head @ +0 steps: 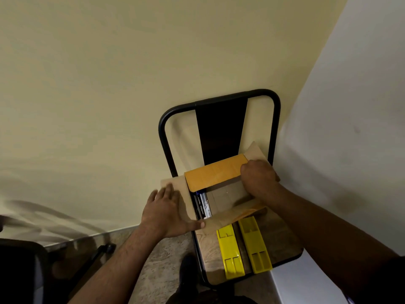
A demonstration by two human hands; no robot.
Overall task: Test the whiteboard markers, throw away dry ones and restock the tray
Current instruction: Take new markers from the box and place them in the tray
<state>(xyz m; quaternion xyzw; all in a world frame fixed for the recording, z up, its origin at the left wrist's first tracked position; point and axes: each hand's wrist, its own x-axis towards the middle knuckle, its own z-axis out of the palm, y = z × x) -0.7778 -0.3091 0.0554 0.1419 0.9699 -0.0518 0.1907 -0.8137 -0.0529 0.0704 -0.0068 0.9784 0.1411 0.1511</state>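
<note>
A cardboard box [228, 195] with a yellow-orange top flap [213, 174] stands open on a chair seat [282, 235]. Several whiteboard markers [202, 205] with dark barrels lie inside along its left wall. My left hand [165, 212] lies flat with spread fingers on the box's left flap, thumb at the front edge. My right hand [258, 178] is closed over the right end of the yellow flap and the box's right side. What lies under that hand is hidden. Two yellow plastic trays [230, 252] [254, 245] lie side by side on the seat in front of the box.
The chair has a black tube frame [163, 132] and a black backrest [221, 128] against a cream wall. A white surface [341, 128] rises at the right. A dark chair [19, 270] stands at lower left on a speckled floor [162, 260]. My shoe [187, 268] is beside the chair leg.
</note>
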